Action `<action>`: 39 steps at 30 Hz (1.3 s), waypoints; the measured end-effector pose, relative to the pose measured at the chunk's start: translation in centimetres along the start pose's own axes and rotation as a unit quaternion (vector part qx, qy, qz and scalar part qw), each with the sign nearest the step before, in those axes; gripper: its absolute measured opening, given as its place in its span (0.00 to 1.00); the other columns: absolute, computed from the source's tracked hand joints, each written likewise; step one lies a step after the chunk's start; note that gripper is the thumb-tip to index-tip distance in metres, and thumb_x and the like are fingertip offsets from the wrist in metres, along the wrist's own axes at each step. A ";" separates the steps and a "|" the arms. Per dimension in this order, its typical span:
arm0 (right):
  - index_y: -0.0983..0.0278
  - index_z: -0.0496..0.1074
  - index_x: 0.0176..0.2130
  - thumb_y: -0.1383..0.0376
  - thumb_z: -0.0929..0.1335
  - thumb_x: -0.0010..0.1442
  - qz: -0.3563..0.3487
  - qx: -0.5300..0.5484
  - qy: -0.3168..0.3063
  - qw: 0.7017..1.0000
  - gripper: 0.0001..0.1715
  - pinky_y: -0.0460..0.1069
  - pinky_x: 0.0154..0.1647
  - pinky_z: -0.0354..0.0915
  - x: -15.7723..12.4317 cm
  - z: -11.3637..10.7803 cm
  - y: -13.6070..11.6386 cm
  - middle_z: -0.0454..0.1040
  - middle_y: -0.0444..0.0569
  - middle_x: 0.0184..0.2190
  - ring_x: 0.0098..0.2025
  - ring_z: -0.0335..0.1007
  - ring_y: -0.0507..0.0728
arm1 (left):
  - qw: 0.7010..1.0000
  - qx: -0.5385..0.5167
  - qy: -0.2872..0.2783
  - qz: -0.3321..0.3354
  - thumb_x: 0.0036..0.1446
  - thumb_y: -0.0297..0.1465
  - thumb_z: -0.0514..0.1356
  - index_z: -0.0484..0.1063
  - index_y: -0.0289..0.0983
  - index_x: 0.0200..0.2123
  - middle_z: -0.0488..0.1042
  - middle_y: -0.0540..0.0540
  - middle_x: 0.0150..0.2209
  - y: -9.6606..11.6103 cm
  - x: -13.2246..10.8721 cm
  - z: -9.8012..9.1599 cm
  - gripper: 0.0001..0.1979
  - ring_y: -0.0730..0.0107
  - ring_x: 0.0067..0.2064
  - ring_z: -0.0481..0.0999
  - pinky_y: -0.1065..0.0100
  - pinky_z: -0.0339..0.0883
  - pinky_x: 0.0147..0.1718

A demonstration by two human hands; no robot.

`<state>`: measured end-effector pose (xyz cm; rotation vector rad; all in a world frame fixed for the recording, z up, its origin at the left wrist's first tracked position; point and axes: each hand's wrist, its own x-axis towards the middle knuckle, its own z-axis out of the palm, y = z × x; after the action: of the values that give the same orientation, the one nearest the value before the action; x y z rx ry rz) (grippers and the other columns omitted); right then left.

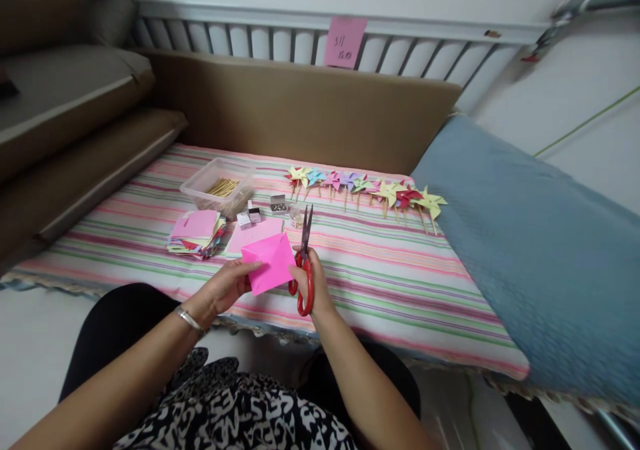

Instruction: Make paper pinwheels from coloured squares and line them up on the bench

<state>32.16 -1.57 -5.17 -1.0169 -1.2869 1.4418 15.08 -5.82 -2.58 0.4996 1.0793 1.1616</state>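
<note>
A bright pink paper square (270, 263) with crease lines is held up over the front of the striped cloth. My left hand (233, 283) pinches its left side, thumb on top. Red-handled scissors (306, 263) sit in my right hand (315, 283), blades pointing away from me and slightly apart. The right thumb also touches the paper's right edge. Behind the square lies a pale pink sheet (257, 235). A stack of coloured paper (196, 232) is to the left of my left hand.
A clear plastic box (217, 183) holds wooden sticks. Small boxes (249, 217), an open box of metal bits (279, 205) and a clear container (299, 215) stand near it. Several paper pinwheels (360, 187) line the back right. A brown board (300, 110) rises behind; cushions (90, 170) are left.
</note>
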 end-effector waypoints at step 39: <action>0.65 0.71 0.40 0.60 0.65 0.58 0.175 -0.208 -0.268 0.924 0.12 0.41 0.16 0.52 -3.0 0.5 -3.4 0.63 0.38 0.18 0.16 0.54 0.45 | 0.979 0.116 0.148 0.083 0.31 0.31 0.73 0.76 0.31 0.30 0.78 0.45 0.27 4.9 0.5 -4.5 0.19 0.68 0.26 0.74 0.68 0.64 0.28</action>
<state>32.70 -4.53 -1.70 -1.2212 -1.9436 1.8468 8.76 -4.47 -0.90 0.6206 1.4640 1.2911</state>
